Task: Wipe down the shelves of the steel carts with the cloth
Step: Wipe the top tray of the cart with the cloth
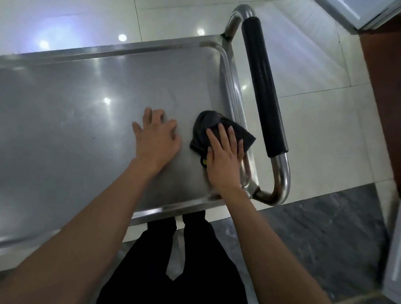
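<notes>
Person stands at the near long edge of a steel cart, both bare forearms reaching over its top shelf (68,111). Right hand (225,158) lies flat on a dark grey cloth (210,126), fingers straight and slightly apart, palm pressing it down onto the shelf; no pinch, no curl round the fabric. Cloth is bunched, sitting at the right end of the shelf, its far corner touching or overlapping the raised rim there; a small yellow-green mark shows at its near edge just beside the thumb. Left hand (157,135) is planted on bare steel just beside the cloth, to its left, fingers spread with tips bent down onto the surface, holding nothing. The two hands are near each other but apart. Shelf surface is brushed steel with a low lip all round, ceiling lights reflecting off it as bright spots. Past the right end, the tubular push handle (280,180) loops out, with a black foam grip (262,85) along its straight run. Floor is pale glossy tile (317,65) on the far side and dark grey stone-look tile (318,241) on the near side. Person's black trousers (187,268) show below the shelf edge. A reddish-brown panel (392,105) stands at far right, blurred; what it belongs to, can't tell.
</notes>
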